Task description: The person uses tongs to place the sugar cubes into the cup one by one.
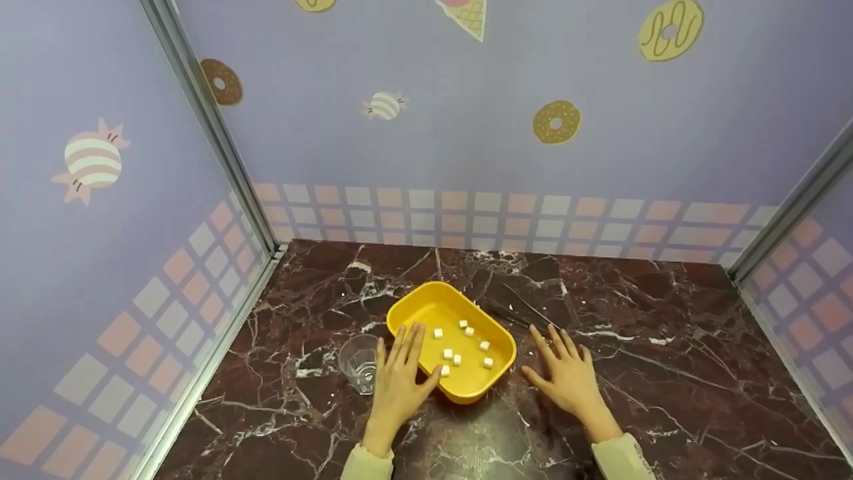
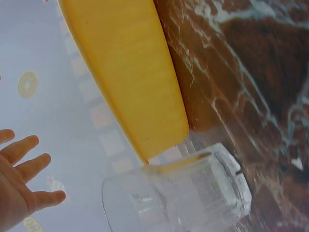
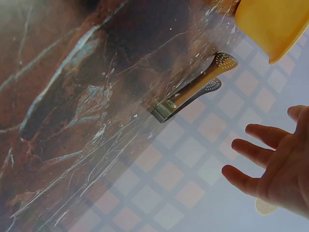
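Observation:
A yellow rectangular tray [image 1: 470,385] holds several small white cubes [image 1: 448,354]. My left hand [image 1: 398,390] is held with fingers extended over the tray's near-left side in the head view, gripping nothing. Just left of it stands a clear drinking glass [image 1: 358,367], partly behind the fingers; the left wrist view shows the glass [image 2: 193,193] beside the tray wall [image 2: 128,72]. To the right of the tray is my right hand [image 1: 570,380], its fingers spread and holding nothing. Metal tongs [image 3: 190,92] with perforated tips lie on the table beyond that hand.
The dark red marbled tabletop [image 1: 666,387] has white veins and a few tiny white crumbs. Patterned lilac panels enclose it: a back wall [image 1: 466,153], a left wall [image 1: 86,267] and a right wall [image 1: 816,287], joined by metal posts.

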Demonstrator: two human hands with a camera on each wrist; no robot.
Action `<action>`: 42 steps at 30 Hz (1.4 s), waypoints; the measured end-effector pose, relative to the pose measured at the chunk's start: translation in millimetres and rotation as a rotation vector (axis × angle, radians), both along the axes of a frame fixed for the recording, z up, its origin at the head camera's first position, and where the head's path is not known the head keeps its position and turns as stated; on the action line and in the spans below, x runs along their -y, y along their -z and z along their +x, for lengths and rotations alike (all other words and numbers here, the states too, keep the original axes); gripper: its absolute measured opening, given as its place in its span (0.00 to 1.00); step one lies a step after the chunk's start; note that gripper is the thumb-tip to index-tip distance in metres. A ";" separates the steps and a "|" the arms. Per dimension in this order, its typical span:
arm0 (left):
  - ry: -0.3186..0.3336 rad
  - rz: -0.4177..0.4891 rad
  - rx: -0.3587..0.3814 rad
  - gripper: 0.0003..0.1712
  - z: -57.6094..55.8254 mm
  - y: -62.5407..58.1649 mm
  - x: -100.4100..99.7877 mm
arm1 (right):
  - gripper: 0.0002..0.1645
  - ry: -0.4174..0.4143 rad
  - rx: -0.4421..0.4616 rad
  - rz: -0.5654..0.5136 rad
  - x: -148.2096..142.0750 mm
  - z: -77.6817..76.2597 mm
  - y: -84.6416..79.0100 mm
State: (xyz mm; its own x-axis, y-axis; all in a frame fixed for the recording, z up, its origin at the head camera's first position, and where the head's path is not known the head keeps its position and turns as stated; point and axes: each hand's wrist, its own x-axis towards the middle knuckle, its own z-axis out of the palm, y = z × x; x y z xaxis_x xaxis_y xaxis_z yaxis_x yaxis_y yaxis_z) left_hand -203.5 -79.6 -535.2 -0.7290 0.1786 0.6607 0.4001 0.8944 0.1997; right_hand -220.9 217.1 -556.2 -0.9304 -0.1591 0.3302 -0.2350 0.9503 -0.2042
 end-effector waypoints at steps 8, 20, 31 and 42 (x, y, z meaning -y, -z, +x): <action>-0.003 0.121 -0.036 0.43 2.4 -4.6 16.1 | 0.43 0.000 0.002 0.022 -3.8 -3.6 0.4; -0.023 0.282 -0.043 0.39 1.5 -7.3 47.7 | 0.43 0.010 0.031 0.016 -8.9 -7.8 0.4; -0.034 0.382 0.026 0.38 -5.1 0.3 82.0 | 0.43 0.025 0.051 0.030 -12.6 -13.6 3.5; 0.002 0.549 0.132 0.38 -9.5 10.1 104.0 | 0.41 0.024 0.066 0.041 -15.2 -22.4 7.6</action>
